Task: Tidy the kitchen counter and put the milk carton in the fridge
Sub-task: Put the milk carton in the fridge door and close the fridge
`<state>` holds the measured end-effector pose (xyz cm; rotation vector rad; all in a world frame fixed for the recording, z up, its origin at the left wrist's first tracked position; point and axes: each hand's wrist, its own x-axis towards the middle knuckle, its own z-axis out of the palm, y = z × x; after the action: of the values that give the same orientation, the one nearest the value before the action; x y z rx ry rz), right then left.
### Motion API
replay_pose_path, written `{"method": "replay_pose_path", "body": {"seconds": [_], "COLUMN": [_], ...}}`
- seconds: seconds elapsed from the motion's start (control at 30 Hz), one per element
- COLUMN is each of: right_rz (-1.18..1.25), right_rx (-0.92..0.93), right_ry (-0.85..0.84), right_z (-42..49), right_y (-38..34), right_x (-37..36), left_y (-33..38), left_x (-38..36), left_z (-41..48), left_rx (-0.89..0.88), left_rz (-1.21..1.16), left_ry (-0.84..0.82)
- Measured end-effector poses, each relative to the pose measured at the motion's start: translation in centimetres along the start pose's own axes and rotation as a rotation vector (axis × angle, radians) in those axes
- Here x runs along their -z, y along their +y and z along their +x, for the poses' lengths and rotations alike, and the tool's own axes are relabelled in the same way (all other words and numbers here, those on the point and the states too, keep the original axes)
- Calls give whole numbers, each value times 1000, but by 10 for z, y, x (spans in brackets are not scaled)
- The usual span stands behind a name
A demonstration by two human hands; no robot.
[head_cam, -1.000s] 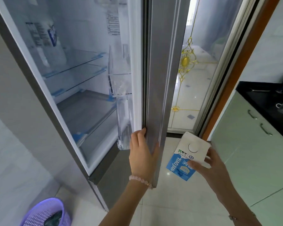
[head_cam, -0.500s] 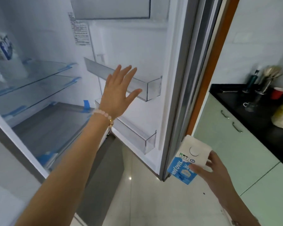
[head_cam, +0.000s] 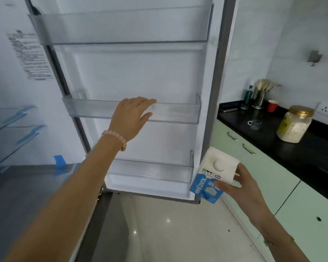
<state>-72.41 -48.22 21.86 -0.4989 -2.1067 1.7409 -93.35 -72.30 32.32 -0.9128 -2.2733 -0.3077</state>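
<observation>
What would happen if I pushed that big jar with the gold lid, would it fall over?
Probably not easily. The jar looks wide and squat, so a push would more likely slide it along the black counter. It seems nearly full of pale food, so likely heavy. It looks like glass, so it could break if dropped.

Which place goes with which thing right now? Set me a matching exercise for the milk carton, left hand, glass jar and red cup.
Things:
1. milk carton
2. left hand
3. glass jar
4. red cup

Places:
A. on the black counter, beside the metal utensil holder
B. at the middle door shelf, fingers straight
C. held in the right hand, not yet shelved
D. on the black counter, nearer the camera, gold lid on

Pairs: 1-C, 2-B, 3-D, 4-A.
</observation>
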Motion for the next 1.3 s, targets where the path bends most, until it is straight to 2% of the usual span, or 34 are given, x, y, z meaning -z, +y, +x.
{"method": "replay_pose_path", "body": {"seconds": [0.1, 0.2, 0.33, 0.5, 0.7, 0.93, 1.03, 1.3], "right_rz": [-25, -47, -89, -97, -32, 50, 74, 33], "right_rx": [29, 62, 108, 170, 310, 608, 668, 689], "right_ry": [45, 82, 120, 133, 60, -6, -44, -183], "right_z": [18, 37, 62, 85, 120, 173, 195, 239], "right_y": [-12, -27, -48, -76, -147, -290, -338, -373], "right_x": [-19, -39, -66, -84, -89, -97, -102, -121], "left_y": [-47, -87, -103, -101, -99, -108, -112, -110], "left_x": [0, -1, -18, -41, -54, -54, -55, -58], "left_z": [12, 23, 32, 46, 56, 65, 67, 66], "left_rx": [56, 129, 48, 12, 35, -43, -47, -3], "left_rz": [-44, -111, -158, -31, 18, 24, 31, 20], "left_ry": [29, -8, 63, 161, 190, 243, 231, 250]}}
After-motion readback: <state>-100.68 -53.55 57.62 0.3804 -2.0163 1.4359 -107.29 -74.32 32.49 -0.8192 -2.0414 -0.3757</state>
